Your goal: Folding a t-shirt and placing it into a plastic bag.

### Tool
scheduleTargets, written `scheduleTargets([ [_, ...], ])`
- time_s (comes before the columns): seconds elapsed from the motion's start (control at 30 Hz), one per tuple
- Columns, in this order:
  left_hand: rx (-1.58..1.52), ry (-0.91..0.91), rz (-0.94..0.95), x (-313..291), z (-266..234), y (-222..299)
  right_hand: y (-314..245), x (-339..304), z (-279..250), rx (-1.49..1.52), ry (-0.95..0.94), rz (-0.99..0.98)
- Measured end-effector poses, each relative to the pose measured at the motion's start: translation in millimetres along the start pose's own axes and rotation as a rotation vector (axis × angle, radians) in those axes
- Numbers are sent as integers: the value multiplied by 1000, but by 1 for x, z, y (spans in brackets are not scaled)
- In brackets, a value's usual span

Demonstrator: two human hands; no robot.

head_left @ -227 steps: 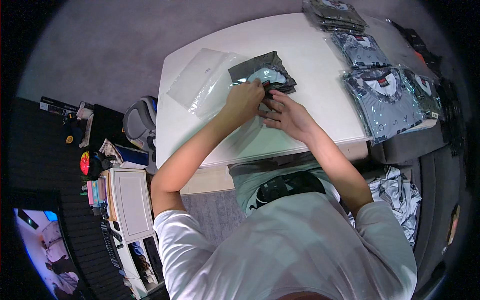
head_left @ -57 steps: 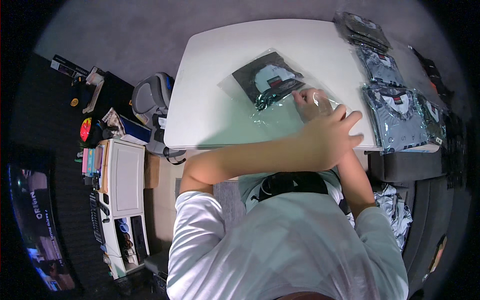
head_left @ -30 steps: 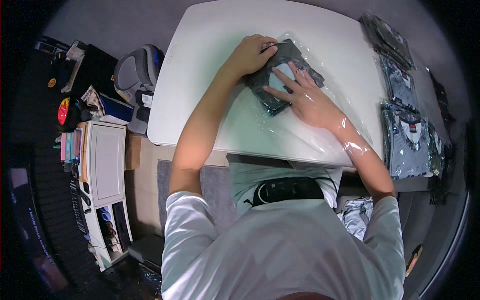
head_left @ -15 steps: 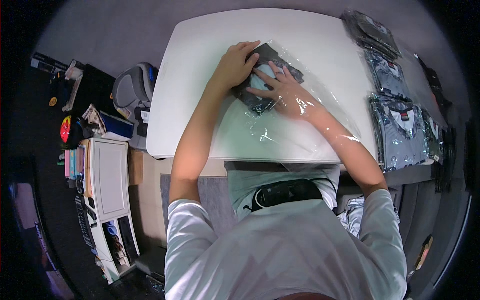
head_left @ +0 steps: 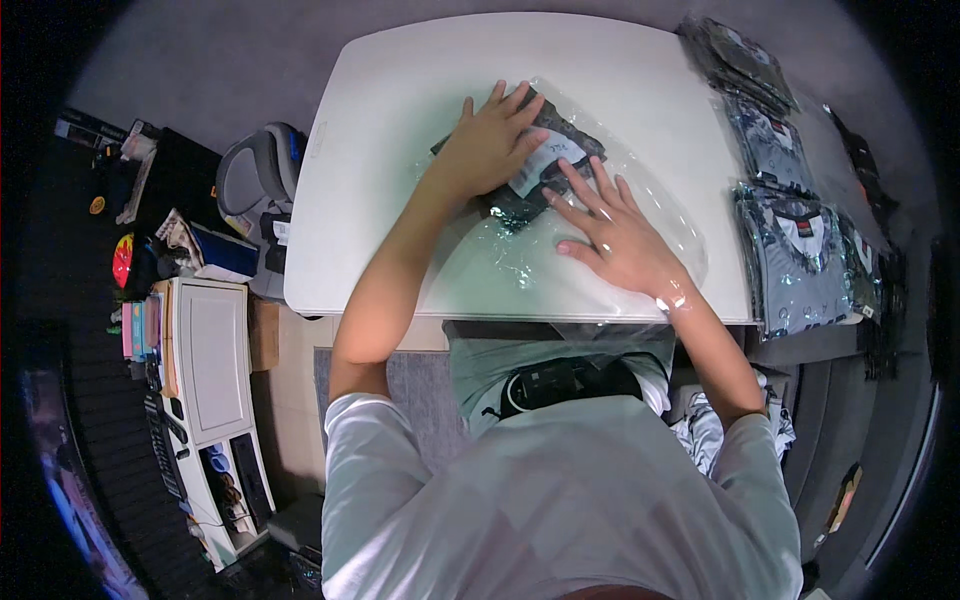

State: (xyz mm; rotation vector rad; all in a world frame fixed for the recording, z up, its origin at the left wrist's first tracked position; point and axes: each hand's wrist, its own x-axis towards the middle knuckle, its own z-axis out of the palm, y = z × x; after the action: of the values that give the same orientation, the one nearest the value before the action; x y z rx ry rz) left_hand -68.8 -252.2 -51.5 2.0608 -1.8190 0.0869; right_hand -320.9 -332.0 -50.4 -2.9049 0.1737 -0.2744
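Note:
A folded dark garment with a pale label lies at a slant inside a clear plastic bag on the white table. My left hand rests spread over the garment's left part, hiding some of it. Beside the garment's lower right corner is my right hand, its fingers stretched out and the fingertips at the garment's edge. Plastic glints over the knuckles and wrist suggest it is inside the bag. The bag's lower end hangs over the table's near edge.
Several bagged folded garments are stacked along the right: a dark pile, a middle bag and a larger grey-blue bag. A grey chair and a white cabinet stand to the left.
My right hand has slid off the garment toward the near right. My left hand has moved onto the garment and lies flatter, and more of the pale label shows.

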Motion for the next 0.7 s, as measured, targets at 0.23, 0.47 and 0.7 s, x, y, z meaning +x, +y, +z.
scheduleTargets([
  [0.23,46,-37,-25,-3,13,2,-4,7,-8,67,48,2],
  [0.47,-197,0,-37,-1,5,-5,-5,26,-13,40,23,-18],
  [0.7,-357,45,-34,-1,7,-14,6,52,1,-69,-9,-64],
])
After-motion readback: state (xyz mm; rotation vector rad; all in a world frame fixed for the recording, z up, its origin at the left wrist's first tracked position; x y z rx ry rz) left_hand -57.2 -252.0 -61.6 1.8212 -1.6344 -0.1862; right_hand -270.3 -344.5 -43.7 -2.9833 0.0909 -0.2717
